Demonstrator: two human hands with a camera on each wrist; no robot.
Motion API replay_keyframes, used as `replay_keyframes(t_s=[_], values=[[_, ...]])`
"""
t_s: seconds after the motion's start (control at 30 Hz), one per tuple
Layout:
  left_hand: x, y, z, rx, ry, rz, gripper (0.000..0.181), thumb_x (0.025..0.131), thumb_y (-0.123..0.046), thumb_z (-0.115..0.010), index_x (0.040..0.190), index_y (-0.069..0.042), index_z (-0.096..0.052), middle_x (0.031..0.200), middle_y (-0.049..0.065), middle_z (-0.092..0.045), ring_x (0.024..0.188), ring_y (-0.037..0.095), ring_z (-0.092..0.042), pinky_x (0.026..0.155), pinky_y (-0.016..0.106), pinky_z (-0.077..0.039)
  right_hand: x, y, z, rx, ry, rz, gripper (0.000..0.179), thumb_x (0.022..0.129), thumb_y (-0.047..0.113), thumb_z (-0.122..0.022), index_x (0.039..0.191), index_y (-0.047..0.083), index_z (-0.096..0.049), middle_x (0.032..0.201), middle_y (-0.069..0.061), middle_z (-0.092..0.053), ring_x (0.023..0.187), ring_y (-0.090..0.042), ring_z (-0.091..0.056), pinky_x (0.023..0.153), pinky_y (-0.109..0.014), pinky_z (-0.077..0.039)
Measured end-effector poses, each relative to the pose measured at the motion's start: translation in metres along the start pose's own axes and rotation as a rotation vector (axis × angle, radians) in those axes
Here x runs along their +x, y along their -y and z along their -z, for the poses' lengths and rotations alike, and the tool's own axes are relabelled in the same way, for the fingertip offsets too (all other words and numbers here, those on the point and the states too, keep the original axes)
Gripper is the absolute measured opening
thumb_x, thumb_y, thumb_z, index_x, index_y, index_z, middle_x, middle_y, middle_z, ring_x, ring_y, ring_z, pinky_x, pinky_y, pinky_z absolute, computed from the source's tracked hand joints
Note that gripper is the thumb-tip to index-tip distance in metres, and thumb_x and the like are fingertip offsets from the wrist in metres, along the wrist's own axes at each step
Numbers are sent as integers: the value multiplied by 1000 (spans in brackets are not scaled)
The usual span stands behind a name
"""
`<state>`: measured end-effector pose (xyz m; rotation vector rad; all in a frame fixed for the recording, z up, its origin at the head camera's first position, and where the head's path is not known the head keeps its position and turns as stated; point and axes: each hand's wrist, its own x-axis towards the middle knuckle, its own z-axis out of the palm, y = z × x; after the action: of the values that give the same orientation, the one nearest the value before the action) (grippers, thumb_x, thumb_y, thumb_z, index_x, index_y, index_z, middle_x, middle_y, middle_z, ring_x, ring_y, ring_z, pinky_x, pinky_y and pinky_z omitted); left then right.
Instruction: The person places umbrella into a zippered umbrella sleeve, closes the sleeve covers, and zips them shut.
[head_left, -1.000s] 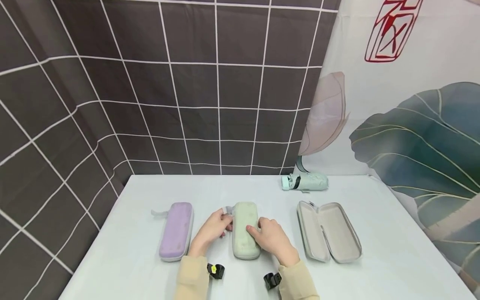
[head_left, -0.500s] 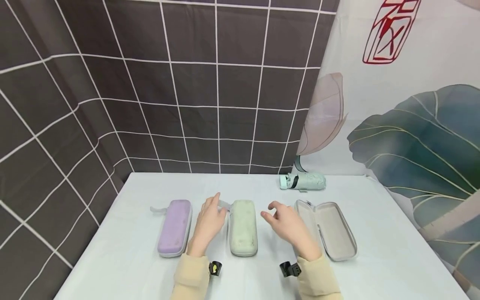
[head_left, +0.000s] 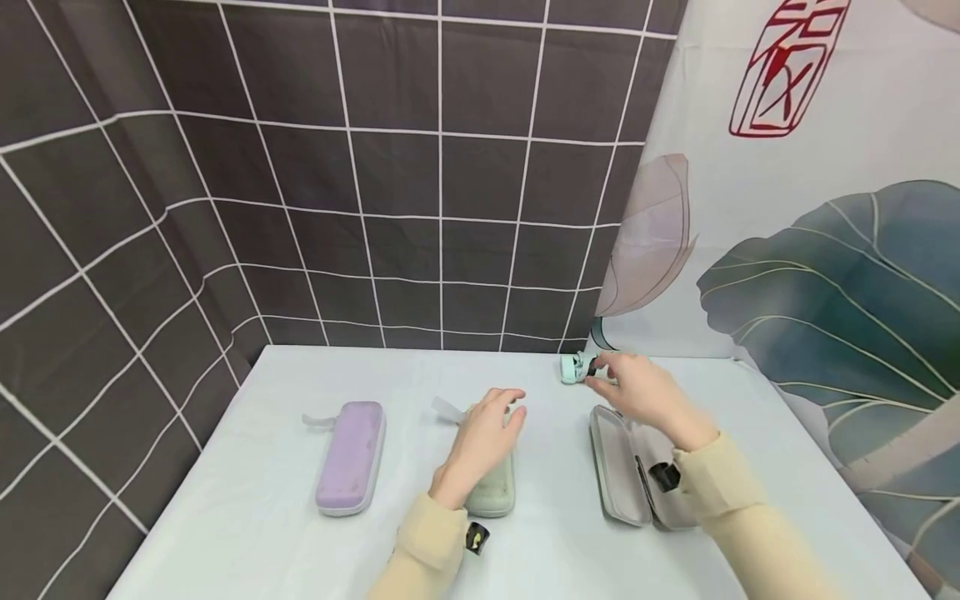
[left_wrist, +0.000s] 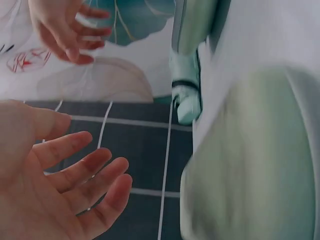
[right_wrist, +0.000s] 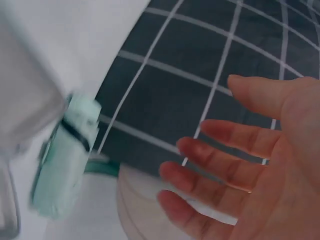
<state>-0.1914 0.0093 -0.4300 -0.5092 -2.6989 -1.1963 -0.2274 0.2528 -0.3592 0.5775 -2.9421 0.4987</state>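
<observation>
Over the light green zip case [head_left: 497,493] hovers my left hand [head_left: 482,440], its fingers loosely bent and holding nothing. The left wrist view shows a gap between that hand [left_wrist: 70,175] and the green case [left_wrist: 255,160]. My right hand [head_left: 647,393] reaches above the mint-green folded umbrella [head_left: 573,368] at the table's back edge and hides most of it from the head camera. In the right wrist view, the right hand's fingers [right_wrist: 220,160] are spread and apart from the umbrella [right_wrist: 65,165], which has a black strap around it.
A purple zip case [head_left: 351,458] with a wrist loop lies on the white table [head_left: 247,500] at the left. To the right, a grey-lined case [head_left: 621,471] lies unfolded beneath my right forearm. A dark gridded cloth [head_left: 390,175] hangs behind the table.
My right hand released the green case and moved right and back to the umbrella. My left hand let go of the case's loop, lifted, and shifted right over the case.
</observation>
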Motion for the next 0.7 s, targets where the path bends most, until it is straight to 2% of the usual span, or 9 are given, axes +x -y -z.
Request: replay_keyframes(t_s=[0.13, 0.33, 0.7], values=[[5, -8, -12, -4, 38, -21, 31, 101, -23, -52, 128, -11, -62, 123, 6, -61, 104, 21, -62, 81, 34, -50, 10, -21, 8, -27, -2, 51, 30, 93, 21, -64, 112, -2, -63, 98, -19, -65, 89, -35, -63, 74, -53, -49], [10, -19, -26, -10, 71, -12, 28, 101, -23, -52, 124, -14, -64, 116, 4, -64, 100, 18, -64, 80, 34, -49, 21, -46, 12, -29, -7, 133, 27, 93, 14, -64, 111, -6, -62, 102, -23, -64, 92, -40, -62, 80, -54, -48], [15, -24, -55, -14, 98, -39, 25, 99, -21, -54, 118, -13, -67, 99, -4, -66, 83, 6, -60, 69, 24, -45, 36, -80, -4, -74, 37, 97, 34, 92, 15, -65, 119, -5, -58, 116, -28, -58, 104, -45, -57, 84, -57, -45]])
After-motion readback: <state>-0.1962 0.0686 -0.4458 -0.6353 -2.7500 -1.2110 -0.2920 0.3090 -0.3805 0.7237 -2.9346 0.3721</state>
